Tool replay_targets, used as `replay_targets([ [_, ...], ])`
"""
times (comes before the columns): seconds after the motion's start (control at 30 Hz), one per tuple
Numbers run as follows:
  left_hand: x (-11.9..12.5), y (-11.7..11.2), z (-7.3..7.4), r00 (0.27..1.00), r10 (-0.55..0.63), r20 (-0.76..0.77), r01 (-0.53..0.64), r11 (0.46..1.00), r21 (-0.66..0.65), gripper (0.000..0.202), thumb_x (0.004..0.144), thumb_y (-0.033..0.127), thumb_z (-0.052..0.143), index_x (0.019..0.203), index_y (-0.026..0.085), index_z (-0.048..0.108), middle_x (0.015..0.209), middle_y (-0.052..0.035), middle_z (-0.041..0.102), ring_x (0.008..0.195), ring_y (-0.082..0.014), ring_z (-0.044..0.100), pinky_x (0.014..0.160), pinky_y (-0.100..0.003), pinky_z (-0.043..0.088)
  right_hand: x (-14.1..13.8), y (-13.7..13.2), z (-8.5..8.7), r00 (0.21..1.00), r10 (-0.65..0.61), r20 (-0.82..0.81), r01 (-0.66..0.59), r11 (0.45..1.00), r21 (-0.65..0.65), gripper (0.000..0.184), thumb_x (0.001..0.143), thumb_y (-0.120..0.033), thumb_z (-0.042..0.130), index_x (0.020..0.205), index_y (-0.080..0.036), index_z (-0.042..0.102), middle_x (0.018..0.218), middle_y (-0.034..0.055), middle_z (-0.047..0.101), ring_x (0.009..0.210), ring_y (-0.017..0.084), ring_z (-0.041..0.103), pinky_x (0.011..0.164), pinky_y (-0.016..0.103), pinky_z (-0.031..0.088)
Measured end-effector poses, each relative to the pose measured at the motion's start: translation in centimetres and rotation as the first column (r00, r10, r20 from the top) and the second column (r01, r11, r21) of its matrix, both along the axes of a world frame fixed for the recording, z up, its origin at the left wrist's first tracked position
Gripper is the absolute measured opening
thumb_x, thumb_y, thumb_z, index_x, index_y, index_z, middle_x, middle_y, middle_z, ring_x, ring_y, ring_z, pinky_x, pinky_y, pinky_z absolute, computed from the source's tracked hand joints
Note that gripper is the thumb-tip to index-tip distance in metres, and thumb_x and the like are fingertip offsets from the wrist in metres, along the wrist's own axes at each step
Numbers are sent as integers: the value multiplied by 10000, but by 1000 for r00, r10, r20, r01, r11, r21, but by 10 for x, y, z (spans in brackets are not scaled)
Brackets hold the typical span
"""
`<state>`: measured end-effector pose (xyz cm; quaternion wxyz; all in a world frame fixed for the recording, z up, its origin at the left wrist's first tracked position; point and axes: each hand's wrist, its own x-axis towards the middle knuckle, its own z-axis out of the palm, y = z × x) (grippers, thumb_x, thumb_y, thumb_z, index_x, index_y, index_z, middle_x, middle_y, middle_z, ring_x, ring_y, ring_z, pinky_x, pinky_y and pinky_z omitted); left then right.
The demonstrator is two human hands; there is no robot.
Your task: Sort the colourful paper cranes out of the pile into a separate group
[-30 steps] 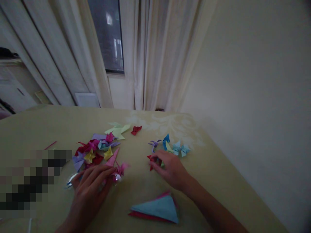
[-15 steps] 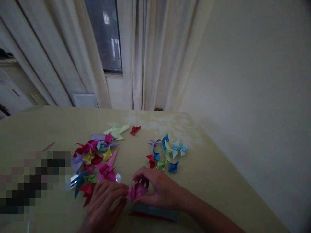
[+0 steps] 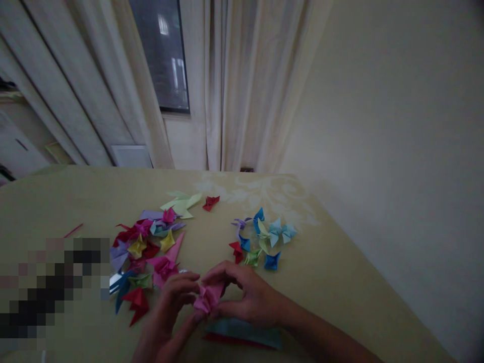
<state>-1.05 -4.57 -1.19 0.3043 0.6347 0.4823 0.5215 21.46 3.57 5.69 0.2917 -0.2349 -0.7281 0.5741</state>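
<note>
A small pink folded paper flower (image 3: 206, 298) is pinched between both my hands just above the table. My left hand (image 3: 172, 307) grips it from the left with curled fingers. My right hand (image 3: 245, 297) holds it from the right, thumb and fingers closed on the paper. Under my right wrist lies a folded blue paper triangle (image 3: 245, 330) on a red sheet.
A pile of coloured paper flowers (image 3: 145, 247) lies to the left on the yellowish table (image 3: 333, 272). A smaller group of blue, green and red flowers (image 3: 262, 239) sits ahead. A single red piece (image 3: 210, 202) and a pale green piece (image 3: 181, 203) lie farther back. Curtains and a wall stand behind.
My right hand came back from the blue and red flower group and my left hand left the pile. Both now meet over the pink flower and have lifted it slightly.
</note>
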Motion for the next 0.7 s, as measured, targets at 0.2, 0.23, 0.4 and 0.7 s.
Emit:
replay_targets([
  [0.2, -3, 2, -7, 958, -122, 259, 189, 949, -252, 393, 982, 460, 704, 1338, 336, 594, 1066, -46, 798, 947, -237, 801, 823, -341, 692, -2, -4, 0, 998, -63, 12, 61, 990, 130, 426, 863, -429, 890, 1195, -210, 739, 1159, 61, 760, 1036, 199, 692, 944, 330, 527],
  [0.23, -4, 3, -7, 959, -97, 267, 167, 952, -255, 400, 965, 459, 728, 1324, 332, 605, 1043, -41, 798, 937, -240, 804, 811, -337, 694, -2, -4, 0, 997, -80, 15, 77, 983, 167, 419, 872, -437, 882, 1199, -218, 740, 1219, 71, 754, 1083, 206, 688, 979, 342, 516],
  [0.4, -5, 3, -9, 982, 11, 188, 22, 985, -169, 348, 922, 436, 783, 1223, 308, 663, 1009, -35, 811, 925, -246, 816, 770, -299, 700, -5, -6, 3, 987, -147, 67, 123, 954, 272, 471, 838, -450, 911, 1227, -239, 749, 1381, 91, 689, 1281, 234, 635, 1108, 369, 464],
  [0.7, -22, 15, -3, 938, 132, -321, -98, 988, 119, 398, 962, 504, 708, 1316, 339, 630, 1122, -10, 823, 941, -210, 810, 802, -268, 675, -3, 1, 0, 970, -229, 80, 164, 863, 477, 145, 994, -327, 755, 1028, -188, 782, 929, 39, 760, 869, 172, 696, 816, 263, 510],
])
